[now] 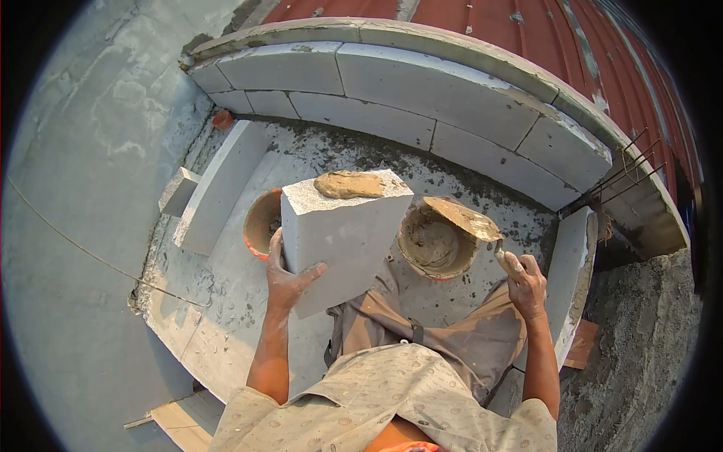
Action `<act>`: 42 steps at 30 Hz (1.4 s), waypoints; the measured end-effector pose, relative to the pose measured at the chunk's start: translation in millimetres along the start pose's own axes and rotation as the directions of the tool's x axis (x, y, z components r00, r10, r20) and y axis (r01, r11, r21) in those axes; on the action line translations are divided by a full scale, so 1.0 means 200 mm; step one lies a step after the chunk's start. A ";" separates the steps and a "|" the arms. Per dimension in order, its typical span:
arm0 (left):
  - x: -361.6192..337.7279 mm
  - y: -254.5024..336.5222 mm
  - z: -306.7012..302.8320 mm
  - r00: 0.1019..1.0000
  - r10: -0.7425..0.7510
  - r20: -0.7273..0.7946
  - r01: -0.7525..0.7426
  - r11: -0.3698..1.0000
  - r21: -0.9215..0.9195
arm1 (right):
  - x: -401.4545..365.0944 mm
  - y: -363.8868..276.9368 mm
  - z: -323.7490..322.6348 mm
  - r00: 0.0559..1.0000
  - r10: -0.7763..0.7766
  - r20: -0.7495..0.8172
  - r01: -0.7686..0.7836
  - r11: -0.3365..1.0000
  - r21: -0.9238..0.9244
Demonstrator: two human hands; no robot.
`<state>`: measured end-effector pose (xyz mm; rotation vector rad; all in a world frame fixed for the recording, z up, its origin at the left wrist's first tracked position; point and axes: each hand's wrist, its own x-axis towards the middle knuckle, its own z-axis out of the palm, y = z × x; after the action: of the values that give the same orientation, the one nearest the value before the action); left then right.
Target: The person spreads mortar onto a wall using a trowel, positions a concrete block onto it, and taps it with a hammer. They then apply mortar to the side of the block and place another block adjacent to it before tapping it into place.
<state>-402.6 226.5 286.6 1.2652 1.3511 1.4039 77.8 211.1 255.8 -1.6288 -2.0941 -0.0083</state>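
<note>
Left hand (290, 280) grips the block (339, 245), 1 mortar dab (348, 184) above its fingers, top mostly bare; right hand (526, 285) clenches a loaded trowel (463, 217).

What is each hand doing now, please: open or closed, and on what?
Left hand: closed on the side of the grey block.
Right hand: closed on the trowel handle.

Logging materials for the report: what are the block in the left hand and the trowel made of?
Block: pale grey, matte, chalky faces, crumbly edges; probably aerated concrete. Trowel: blade coated in wet brown paste, likely mortar; blade itself probably metal, mostly hidden.
</note>
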 end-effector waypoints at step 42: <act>-0.06 0.36 1.90 0.538 -0.110 0.836 0.764 0.484 -0.428 | -0.03 -0.47 -0.71 0.956 0.282 -0.076 -0.269 0.951 0.151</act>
<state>-22.4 280.7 329.3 0.5833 0.3423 0.7177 45.0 135.9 405.8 -1.7830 -1.7391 0.1452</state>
